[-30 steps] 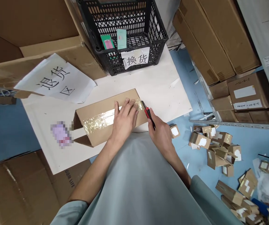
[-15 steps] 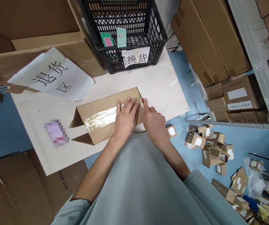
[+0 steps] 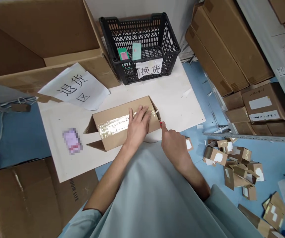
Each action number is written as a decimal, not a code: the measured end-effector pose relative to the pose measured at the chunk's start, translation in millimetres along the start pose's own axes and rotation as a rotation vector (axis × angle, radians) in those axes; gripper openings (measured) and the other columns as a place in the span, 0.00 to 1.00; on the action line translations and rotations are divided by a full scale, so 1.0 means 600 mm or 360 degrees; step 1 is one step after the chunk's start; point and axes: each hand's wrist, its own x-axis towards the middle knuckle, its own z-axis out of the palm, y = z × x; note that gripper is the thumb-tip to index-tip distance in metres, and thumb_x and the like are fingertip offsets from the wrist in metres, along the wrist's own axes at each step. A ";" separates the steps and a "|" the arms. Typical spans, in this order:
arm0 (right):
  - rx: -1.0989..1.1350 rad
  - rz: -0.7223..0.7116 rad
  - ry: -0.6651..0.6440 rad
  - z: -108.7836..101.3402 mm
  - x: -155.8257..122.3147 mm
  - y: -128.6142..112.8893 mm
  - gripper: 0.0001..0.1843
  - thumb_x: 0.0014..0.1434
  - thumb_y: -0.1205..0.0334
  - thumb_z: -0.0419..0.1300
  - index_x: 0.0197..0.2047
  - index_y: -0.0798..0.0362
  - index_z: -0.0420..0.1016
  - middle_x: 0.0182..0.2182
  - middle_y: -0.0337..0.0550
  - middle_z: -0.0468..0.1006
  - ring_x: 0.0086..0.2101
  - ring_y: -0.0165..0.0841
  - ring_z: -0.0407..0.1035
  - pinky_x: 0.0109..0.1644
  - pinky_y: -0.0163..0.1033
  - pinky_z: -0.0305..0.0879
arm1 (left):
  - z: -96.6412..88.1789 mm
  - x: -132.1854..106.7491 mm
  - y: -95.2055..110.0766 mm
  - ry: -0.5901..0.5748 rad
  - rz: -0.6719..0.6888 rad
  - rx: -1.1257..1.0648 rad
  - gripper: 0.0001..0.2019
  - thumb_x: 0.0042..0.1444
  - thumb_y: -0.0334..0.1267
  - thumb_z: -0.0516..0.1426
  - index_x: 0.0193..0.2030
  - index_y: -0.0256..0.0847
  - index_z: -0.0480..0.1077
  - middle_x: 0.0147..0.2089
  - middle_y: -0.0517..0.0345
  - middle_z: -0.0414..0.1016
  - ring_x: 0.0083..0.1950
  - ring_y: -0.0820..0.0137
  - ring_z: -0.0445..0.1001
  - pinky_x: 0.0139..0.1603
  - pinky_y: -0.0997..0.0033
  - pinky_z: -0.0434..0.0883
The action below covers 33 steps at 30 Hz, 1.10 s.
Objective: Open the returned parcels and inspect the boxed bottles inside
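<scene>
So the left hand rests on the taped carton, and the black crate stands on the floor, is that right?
Not quite: in the head view, the black crate stands on the white table, not the floor. The left hand does rest on the taped carton.

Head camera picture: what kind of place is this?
Probably a warehouse's returns corner: there's a paper sign reading 退货区 (returns area), several big cartons, and a heap of small cardboard boxes.
</scene>
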 end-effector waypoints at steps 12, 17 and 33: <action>0.0483 0.0371 0.0625 0.177 0.182 0.147 0.36 0.74 0.70 0.46 0.82 0.64 0.58 0.49 0.66 0.84 0.37 0.41 0.83 0.41 0.39 0.71 | -0.098 -0.075 -0.018 0.0572 -0.0332 -0.0043 0.22 0.79 0.51 0.53 0.71 0.48 0.75 0.74 0.44 0.75 0.80 0.52 0.70 0.86 0.35 0.52; 0.0738 0.0086 0.0765 0.231 0.216 0.151 0.34 0.73 0.62 0.51 0.78 0.64 0.64 0.39 0.46 0.79 0.36 0.36 0.81 0.45 0.39 0.69 | -0.158 -0.179 -0.076 0.0973 -0.0755 0.0123 0.25 0.77 0.56 0.55 0.72 0.47 0.73 0.75 0.40 0.73 0.81 0.50 0.67 0.84 0.37 0.57; 0.0688 -0.0618 0.1175 0.105 0.207 -0.019 0.31 0.80 0.51 0.49 0.80 0.52 0.64 0.70 0.67 0.68 0.68 0.57 0.64 0.70 0.66 0.65 | -0.027 -0.302 -0.271 0.0752 -0.1882 -0.0478 0.27 0.73 0.49 0.53 0.70 0.34 0.74 0.76 0.32 0.73 0.80 0.44 0.67 0.82 0.43 0.61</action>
